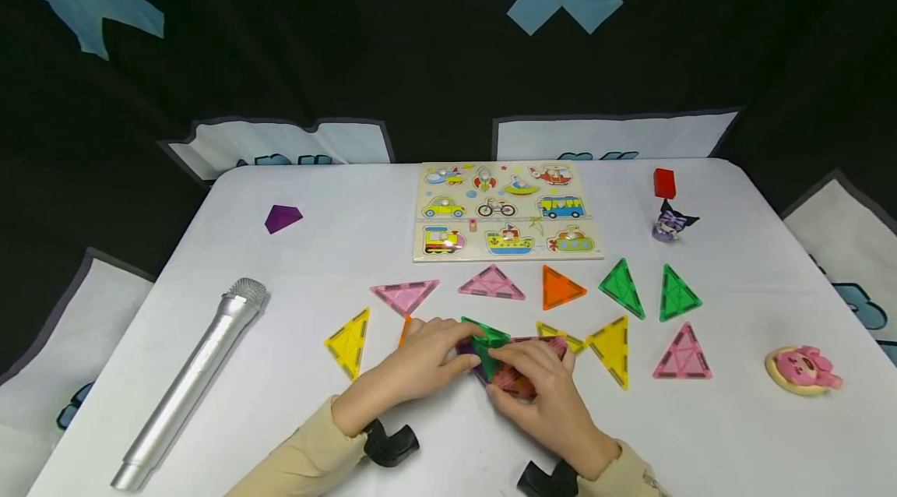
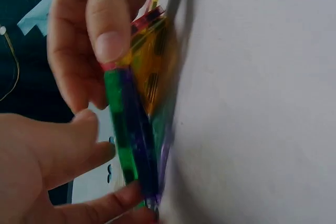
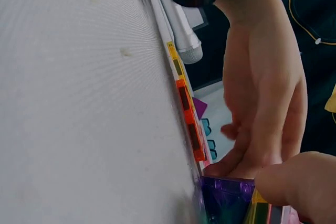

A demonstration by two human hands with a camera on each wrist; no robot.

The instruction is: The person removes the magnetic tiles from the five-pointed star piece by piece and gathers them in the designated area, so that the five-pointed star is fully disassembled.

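Both hands meet over a cluster of see-through magnetic tiles near the middle front of the table. In the head view my left hand [image 1: 430,353] has its fingers and thumb at the left side, round a green triangular tile [image 1: 489,341] and a purple tile below it. My right hand [image 1: 543,392] grips the right side, where red-pink tiles [image 1: 515,384] show under its fingers. The left wrist view shows the right thumb over the top of the cluster, with green [image 2: 116,114], dark blue [image 2: 140,140] and orange [image 2: 152,66] tiles leaning together. A purple tile [image 3: 226,195] stands beside the right thumb.
Loose triangular tiles lie around the hands: yellow [image 1: 348,343], pink [image 1: 405,296], orange [image 1: 561,288] and green [image 1: 622,288] among them. Behind is a vehicle puzzle board [image 1: 508,213]. A silver microphone [image 1: 192,384] lies left; small figurines [image 1: 669,223] stand right.
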